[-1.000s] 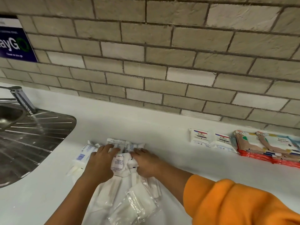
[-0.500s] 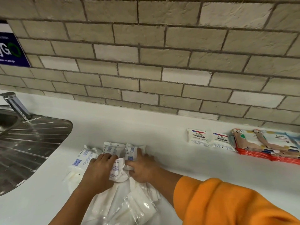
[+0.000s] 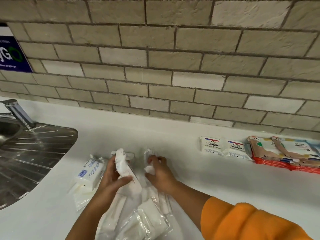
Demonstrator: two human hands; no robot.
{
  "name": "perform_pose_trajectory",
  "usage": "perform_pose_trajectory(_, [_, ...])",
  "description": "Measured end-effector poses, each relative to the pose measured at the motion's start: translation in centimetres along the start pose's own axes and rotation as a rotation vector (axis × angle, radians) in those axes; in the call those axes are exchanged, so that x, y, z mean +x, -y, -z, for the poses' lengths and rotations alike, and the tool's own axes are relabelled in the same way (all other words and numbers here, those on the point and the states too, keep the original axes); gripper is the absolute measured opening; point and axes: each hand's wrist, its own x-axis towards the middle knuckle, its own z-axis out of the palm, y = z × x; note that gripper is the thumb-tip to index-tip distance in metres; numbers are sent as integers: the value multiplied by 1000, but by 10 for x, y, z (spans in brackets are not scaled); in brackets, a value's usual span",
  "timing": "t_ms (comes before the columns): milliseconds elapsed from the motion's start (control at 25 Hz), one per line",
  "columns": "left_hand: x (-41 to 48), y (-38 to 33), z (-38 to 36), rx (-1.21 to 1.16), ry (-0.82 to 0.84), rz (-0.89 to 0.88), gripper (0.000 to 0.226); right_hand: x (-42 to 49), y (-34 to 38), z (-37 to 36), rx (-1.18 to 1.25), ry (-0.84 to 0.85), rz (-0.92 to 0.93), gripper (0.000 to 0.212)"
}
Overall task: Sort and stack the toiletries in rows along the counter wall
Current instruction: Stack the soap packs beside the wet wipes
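A heap of white sachets and clear plastic packets [image 3: 145,220] lies on the white counter in front of me. My left hand [image 3: 110,179] is shut on a white sachet [image 3: 122,164], held tilted above the heap. My right hand [image 3: 160,172] is shut on a second small white sachet [image 3: 149,168] just to the right. A white soap bar with blue print [image 3: 90,170] lies left of my left hand. Against the wall on the right sit two Dove soap packs [image 3: 210,146] side by side and a stack of patterned flat packs [image 3: 284,149] over red packs.
A steel sink drainer [image 3: 32,153] and a tap [image 3: 19,113] take up the left. A blue sign [image 3: 10,56] hangs on the brick wall. Bare white counter [image 3: 138,132] runs along the wall between the sink and the Dove packs.
Both hands have lifted off the heap, each raising a white sachet. The left hand has turned its sachet upward. The view has shifted slightly right.
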Motion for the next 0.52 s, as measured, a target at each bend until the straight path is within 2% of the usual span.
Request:
perform_pose_trajectory(120, [2,6,-10,-551,117,224,106,-6,-18,11,252,-103,-14,40])
perform_pose_trajectory(200, [1,7,-22,-831,219,283,82,-15,-29,18,444,-196,-80,45])
perform_pose_trajectory(240, [-3,11,-29,-932,219,317,71,-19,-33,22,572,-245,-131,50])
perform_pose_trajectory(360, [0,13,-47,-1002,181,300,69,-37,-44,39,922,-352,-298,62])
perform_pose_trajectory(440, [-3,7,-62,-931,84,316,83,-51,-53,48,998,-382,-381,59])
perform_pose_trajectory(520, [-4,7,-77,-907,64,326,93,-64,-67,56,1066,-405,-417,52])
